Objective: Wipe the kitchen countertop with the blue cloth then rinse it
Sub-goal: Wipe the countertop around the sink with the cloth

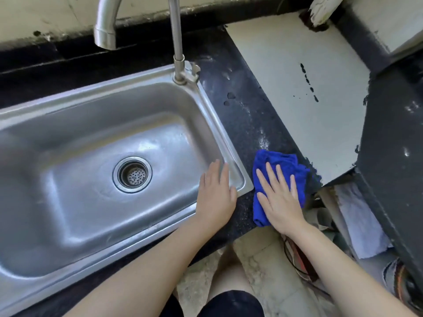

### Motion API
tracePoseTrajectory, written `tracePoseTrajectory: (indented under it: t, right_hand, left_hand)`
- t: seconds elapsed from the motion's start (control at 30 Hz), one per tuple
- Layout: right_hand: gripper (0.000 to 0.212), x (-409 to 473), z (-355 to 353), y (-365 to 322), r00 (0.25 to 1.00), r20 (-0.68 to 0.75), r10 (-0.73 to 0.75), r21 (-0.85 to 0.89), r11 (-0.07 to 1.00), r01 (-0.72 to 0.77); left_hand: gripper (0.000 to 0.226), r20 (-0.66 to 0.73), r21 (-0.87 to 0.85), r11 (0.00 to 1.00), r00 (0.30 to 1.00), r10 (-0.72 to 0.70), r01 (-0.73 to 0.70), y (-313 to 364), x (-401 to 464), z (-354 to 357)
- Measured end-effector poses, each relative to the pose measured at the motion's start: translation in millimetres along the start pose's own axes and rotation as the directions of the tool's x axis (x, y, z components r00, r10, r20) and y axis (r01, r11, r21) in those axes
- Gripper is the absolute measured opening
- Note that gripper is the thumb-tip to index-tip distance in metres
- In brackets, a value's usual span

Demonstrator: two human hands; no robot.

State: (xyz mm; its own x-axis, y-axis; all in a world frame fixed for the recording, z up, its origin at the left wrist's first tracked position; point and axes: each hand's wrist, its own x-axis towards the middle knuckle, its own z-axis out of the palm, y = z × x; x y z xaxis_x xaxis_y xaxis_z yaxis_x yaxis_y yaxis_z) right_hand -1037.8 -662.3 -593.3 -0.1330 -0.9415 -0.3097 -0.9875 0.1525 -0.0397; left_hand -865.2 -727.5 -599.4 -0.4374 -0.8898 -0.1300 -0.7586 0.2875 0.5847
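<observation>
A crumpled blue cloth lies on the dark speckled countertop, just right of the sink's front right corner. My right hand presses flat on the cloth, fingers spread and pointing away from me. My left hand rests flat on the steel sink's rim at that corner, fingers together, holding nothing. The countertop strip shows dust and a few water drops farther back.
The steel sink has a round drain and fills the left side. A curved tap rises at its back right corner, with its spout over the basin's back. A pale panel lies right of the strip; clutter sits on the floor below.
</observation>
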Motion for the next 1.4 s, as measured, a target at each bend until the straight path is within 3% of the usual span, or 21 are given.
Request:
tracePoseTrajectory:
  t: [0.17, 0.27, 0.37, 0.5, 0.63, 0.83, 1.0, 1.23, 1.33, 1.4]
  right_hand:
    - [0.053, 99, -25, 9, 0.934, -0.037, -0.356, -0.117, 0.93, 0.349]
    - [0.058, 173, -47, -8, 0.878, -0.054, -0.476, -0.111, 0.876, 0.469]
    - [0.056, 249, -72, -30, 0.855, -0.063, -0.514, -0.108, 0.856, 0.506]
    - [0.053, 314, -90, -57, 0.862, -0.057, -0.503, -0.099, 0.862, 0.496]
    - [0.053, 271, -74, -45, 0.867, -0.073, -0.493, -0.088, 0.869, 0.486]
    - [0.056, 100, -29, 40, 0.779, -0.04, -0.626, -0.086, 0.779, 0.621]
    - [0.055, 128, -39, 41, 0.698, 0.017, -0.716, -0.148, 0.688, 0.71]
    - [0.052, 306, -93, -57, 0.864, 0.003, -0.504, -0.056, 0.863, 0.503]
    - [0.052, 292, -87, -65, 0.885, -0.013, -0.465, -0.021, 0.885, 0.465]
    - [0.052, 252, -72, -40, 0.86, -0.047, -0.508, -0.063, 0.861, 0.505]
  left_hand:
    - [0.064, -0.109, -0.189, 0.963, 0.97, -0.215, 0.192, 34, 42, 15]
    - [0.061, -0.157, -0.135, 0.955, 0.946, -0.283, 0.264, 39, 50, 24]
    - [0.06, -0.17, -0.052, 0.954, 0.939, -0.299, 0.295, 40, 52, 26]
    - [0.062, -0.187, -0.12, 0.926, 0.908, -0.375, 0.357, 44, 54, 25]
    - [0.065, -0.246, -0.2, 0.889, 0.857, -0.453, 0.412, 46, 51, 26]
    - [0.066, -0.279, -0.112, 0.917, 0.873, -0.4, 0.384, 47, 53, 31]
    - [0.066, -0.235, -0.018, 0.918, 0.891, -0.388, 0.395, 47, 51, 29]
    - [0.056, -0.257, -0.005, 0.919, 0.888, -0.381, 0.393, 44, 56, 27]
    - [0.061, -0.333, -0.105, 0.897, 0.835, -0.439, 0.429, 42, 81, 17]
    - [0.061, -0.344, -0.272, 0.843, 0.772, -0.535, 0.463, 42, 109, 9]
